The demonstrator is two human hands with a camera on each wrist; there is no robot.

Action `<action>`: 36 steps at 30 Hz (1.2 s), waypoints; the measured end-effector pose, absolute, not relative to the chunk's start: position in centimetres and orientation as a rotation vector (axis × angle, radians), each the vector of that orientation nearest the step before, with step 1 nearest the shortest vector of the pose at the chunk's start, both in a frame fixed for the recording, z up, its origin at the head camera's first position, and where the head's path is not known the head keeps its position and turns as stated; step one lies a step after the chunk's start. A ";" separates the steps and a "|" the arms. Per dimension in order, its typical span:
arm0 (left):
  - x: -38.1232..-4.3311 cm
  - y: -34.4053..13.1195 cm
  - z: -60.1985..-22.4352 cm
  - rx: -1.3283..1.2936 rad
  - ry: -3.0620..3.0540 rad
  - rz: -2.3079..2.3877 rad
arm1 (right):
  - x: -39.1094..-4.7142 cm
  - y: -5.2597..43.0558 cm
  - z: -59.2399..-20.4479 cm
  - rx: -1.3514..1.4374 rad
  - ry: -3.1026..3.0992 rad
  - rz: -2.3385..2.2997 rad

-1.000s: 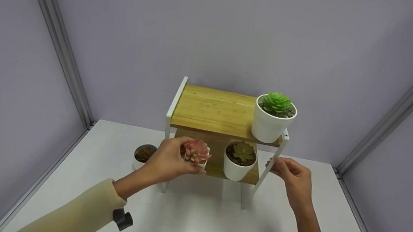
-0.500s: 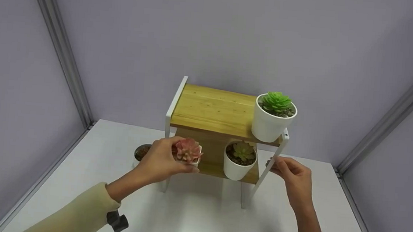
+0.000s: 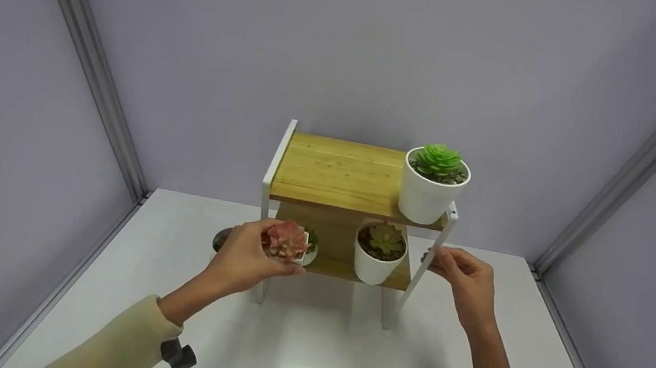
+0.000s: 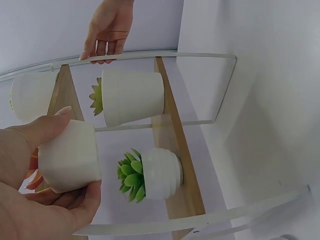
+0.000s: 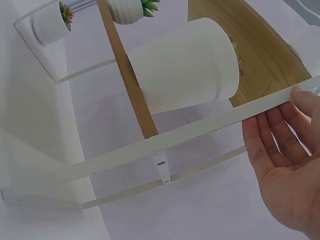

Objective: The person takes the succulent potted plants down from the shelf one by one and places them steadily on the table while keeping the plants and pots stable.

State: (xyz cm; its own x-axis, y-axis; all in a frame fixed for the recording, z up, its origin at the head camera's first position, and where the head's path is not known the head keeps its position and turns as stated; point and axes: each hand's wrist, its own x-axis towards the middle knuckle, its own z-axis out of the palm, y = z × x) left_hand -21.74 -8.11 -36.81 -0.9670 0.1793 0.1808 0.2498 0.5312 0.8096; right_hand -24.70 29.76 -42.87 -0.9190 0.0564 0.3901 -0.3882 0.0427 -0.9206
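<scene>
My left hand (image 3: pixel 237 261) holds a small white faceted pot (image 4: pixel 70 155) with a pink succulent (image 3: pixel 287 239), in front of the left part of a two-tier wooden shelf (image 3: pixel 337 173). Behind it, on the lower tier, a ribbed white pot (image 4: pixel 162 174) with a green succulent is mostly hidden in the head view. Thumb and fingers of my right hand (image 3: pixel 468 283) grip the shelf's white side frame (image 5: pixel 200 127). Close to that hand, a larger white pot (image 3: pixel 375 269) with a dark green succulent stands on the lower tier.
A white pot (image 3: pixel 429 195) with a bright green succulent stands at the top tier's right end. Left of the shelf, another potted plant (image 3: pixel 221 238) is partly covered by my left hand. Grey walls (image 3: pixel 350 51) enclose the white table (image 3: pixel 315 347).
My left hand has moved left with the pink succulent pot. Part of the green succulent behind it now shows on its right. The right hand keeps its place on the frame.
</scene>
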 end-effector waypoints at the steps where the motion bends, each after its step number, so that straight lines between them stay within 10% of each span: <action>1: -21.7 -8.2 -36.9 -0.380 -2.681 -1.440 | -24.7 29.8 -42.9 0.334 -2.010 1.942; 36: -21.2 -12.3 -41.3 -0.214 -2.698 -1.455 | -24.7 29.8 -43.1 0.335 -2.000 1.950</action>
